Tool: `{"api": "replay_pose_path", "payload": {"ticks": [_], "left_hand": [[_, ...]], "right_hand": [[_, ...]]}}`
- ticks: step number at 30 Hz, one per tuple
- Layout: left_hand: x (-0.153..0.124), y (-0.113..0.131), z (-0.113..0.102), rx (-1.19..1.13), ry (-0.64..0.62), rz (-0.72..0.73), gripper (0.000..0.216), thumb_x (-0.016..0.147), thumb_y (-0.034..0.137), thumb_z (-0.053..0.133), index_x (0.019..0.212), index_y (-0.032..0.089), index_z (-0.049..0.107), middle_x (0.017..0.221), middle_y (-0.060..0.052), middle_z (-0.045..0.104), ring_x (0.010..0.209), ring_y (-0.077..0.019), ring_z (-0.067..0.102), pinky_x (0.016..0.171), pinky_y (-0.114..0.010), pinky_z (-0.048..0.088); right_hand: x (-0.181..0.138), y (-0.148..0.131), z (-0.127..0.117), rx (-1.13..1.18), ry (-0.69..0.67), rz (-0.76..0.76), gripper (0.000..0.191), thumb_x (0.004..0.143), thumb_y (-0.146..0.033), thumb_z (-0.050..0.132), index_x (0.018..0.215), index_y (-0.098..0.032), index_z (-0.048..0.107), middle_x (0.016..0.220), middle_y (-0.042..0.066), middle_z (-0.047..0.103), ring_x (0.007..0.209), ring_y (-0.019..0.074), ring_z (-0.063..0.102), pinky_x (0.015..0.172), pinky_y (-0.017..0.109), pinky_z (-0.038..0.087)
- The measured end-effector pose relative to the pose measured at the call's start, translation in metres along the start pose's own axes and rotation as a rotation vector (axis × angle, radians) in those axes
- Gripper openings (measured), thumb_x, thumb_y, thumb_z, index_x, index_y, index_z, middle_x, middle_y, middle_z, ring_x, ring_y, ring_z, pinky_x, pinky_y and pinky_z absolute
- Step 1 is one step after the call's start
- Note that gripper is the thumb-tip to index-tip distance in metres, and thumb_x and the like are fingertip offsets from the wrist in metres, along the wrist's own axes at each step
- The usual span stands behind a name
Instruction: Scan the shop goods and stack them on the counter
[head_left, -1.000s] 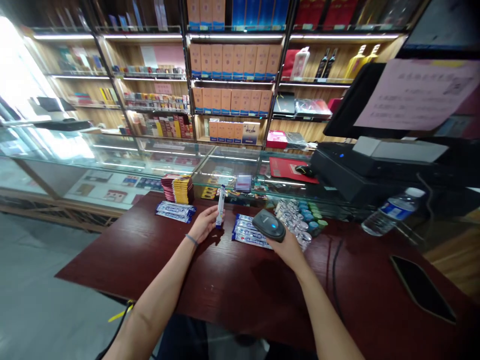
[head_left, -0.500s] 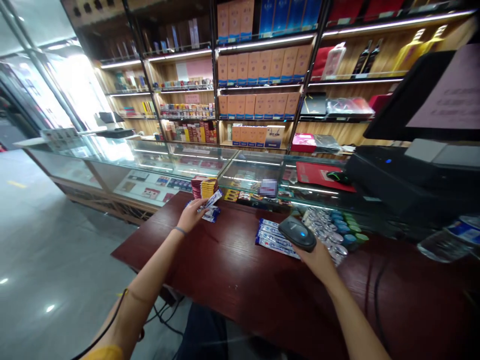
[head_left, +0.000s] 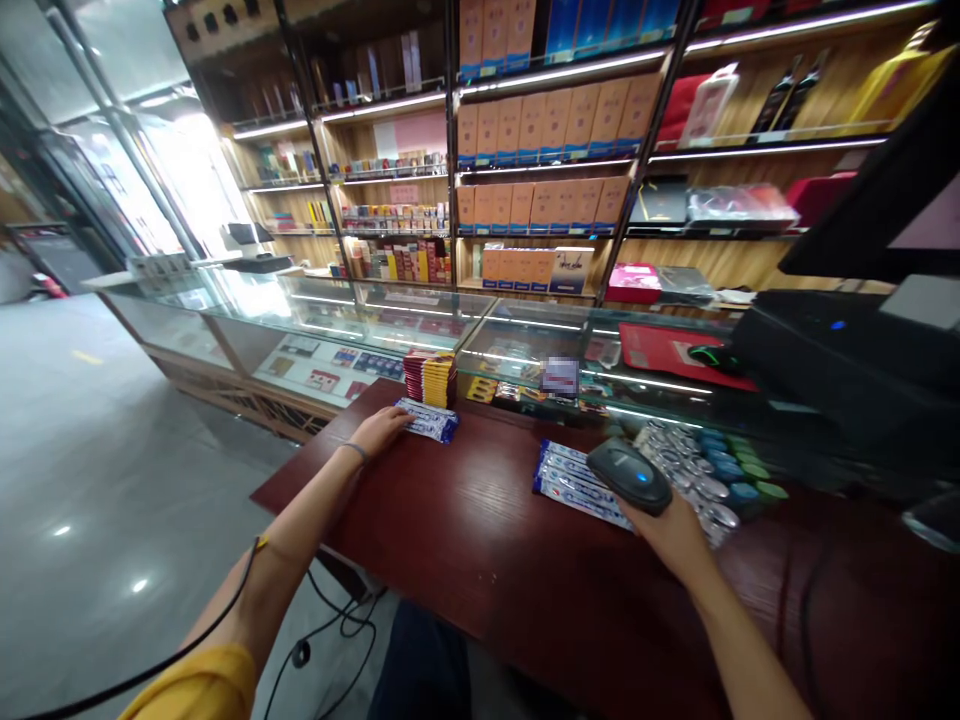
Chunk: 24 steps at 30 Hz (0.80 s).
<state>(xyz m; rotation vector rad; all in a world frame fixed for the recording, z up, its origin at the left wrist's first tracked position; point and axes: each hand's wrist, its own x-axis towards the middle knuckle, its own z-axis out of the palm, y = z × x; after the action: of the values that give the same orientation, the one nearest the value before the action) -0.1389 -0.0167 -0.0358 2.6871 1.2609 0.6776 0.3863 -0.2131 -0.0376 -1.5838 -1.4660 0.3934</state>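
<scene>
My left hand (head_left: 381, 432) rests at the near left end of a small pile of blue-and-white stick packets (head_left: 433, 422), fingers stretched out and fingertips touching the packets. A stack of red and yellow packs (head_left: 430, 378) stands just behind that pile. In my right hand (head_left: 675, 530) is a black barcode scanner (head_left: 628, 474) with a lit blue spot, its head pointing left. Beneath the scanner lies a row of similar blue-and-white stick packets (head_left: 574, 482), side by side, partly covered by it. All of this is on a dark red wooden table (head_left: 450, 530).
Small silver, blue and green round-topped containers (head_left: 697, 465) crowd the table's right side. A glass display counter (head_left: 517, 345) borders the far edge, bearing a red mat (head_left: 652, 350) with a mouse. A dark monitor (head_left: 847, 190) looms at right. Cables (head_left: 352, 625) hang below the table's left.
The packet my left hand held raised has come down onto the pile, and the fingers have flattened. The view has shifted left; my right hand still holds the scanner over the row.
</scene>
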Motion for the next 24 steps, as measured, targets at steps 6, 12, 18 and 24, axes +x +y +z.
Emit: {"api": "replay_pose_path", "payload": {"ticks": [6,12,18,24], "left_hand": [[0.007,-0.005,0.009,0.019,-0.002,0.019,0.040,0.093,0.021,0.046,0.128,0.020,0.066,0.122,-0.012,0.064,0.109,-0.0236,0.059,0.102,-0.040,0.045],[0.006,-0.004,0.012,0.047,0.042,0.025,0.042,0.089,0.018,0.047,0.126,0.018,0.066,0.121,-0.013,0.064,0.109,-0.0243,0.060,0.102,-0.043,0.047],[0.012,0.027,0.021,0.018,0.102,0.043,0.042,0.089,0.023,0.050,0.128,0.021,0.064,0.126,-0.013,0.061,0.116,-0.0265,0.058,0.105,-0.047,0.046],[0.045,0.125,0.054,-0.165,0.242,0.082,0.039,0.094,0.031,0.052,0.131,0.024,0.061,0.130,-0.010,0.060,0.119,-0.0256,0.057,0.106,-0.048,0.047]], "right_hand": [[0.002,0.009,0.000,-0.006,0.026,-0.022,0.056,0.073,-0.053,0.072,0.116,-0.017,0.067,0.109,0.013,0.075,0.101,0.0315,0.071,0.088,0.042,0.056],[0.000,-0.001,0.000,0.015,0.041,0.000,0.052,0.072,-0.049,0.072,0.113,-0.017,0.068,0.109,0.013,0.075,0.101,0.0319,0.070,0.089,0.044,0.055],[-0.004,-0.036,-0.006,0.144,0.096,-0.042,0.049,0.074,-0.042,0.071,0.116,-0.017,0.067,0.105,0.011,0.076,0.096,0.0294,0.071,0.088,0.042,0.056],[-0.003,-0.043,-0.024,0.141,0.089,-0.002,0.047,0.071,-0.044,0.075,0.110,-0.017,0.069,0.084,0.009,0.077,0.089,0.0308,0.071,0.074,0.040,0.059]]}}
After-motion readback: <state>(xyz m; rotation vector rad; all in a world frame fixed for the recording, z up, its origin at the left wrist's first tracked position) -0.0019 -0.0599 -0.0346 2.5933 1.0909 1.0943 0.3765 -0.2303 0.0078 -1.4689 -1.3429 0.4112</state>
